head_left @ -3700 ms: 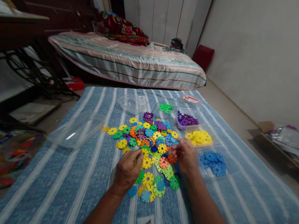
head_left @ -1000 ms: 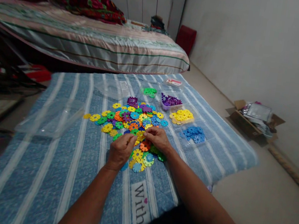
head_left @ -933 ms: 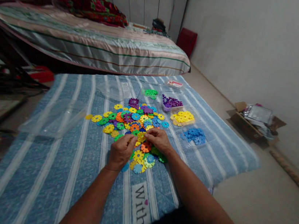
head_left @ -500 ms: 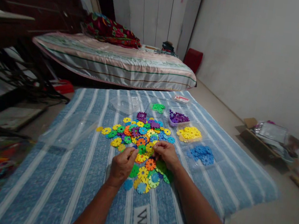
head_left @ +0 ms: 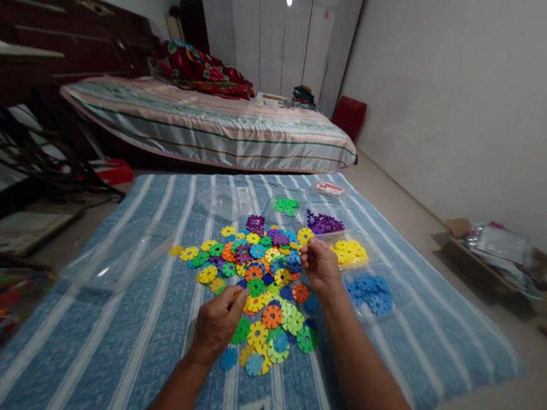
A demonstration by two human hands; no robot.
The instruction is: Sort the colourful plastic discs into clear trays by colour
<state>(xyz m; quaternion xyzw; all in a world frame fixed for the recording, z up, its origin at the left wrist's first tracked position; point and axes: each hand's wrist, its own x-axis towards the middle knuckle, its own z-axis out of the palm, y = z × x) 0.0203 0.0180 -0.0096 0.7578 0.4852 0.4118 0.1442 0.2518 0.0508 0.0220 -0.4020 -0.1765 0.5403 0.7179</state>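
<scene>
A spread of flower-shaped plastic discs in yellow, green, orange, blue and purple lies on the striped blue cloth. My right hand is raised over the pile's right side, its fingers pinched on a yellow notched disc. At the near left edge of the pile, my left hand is closed, thumb against fingers; a bit of yellow shows there, too small to name. To the right, clear containers hold sorted pieces: yellow discs, blue discs, purple pieces and green pieces.
Clear plastic lids lie on the cloth at left and at the back. A small red-and-white packet sits near the far edge. Beyond stands a bed. An open cardboard box is on the floor at right.
My right hand has moved away from me and slightly right, lifting a yellow disc from the pile toward the yellow container. My left hand has stayed nearly in place. The view has tilted slightly.
</scene>
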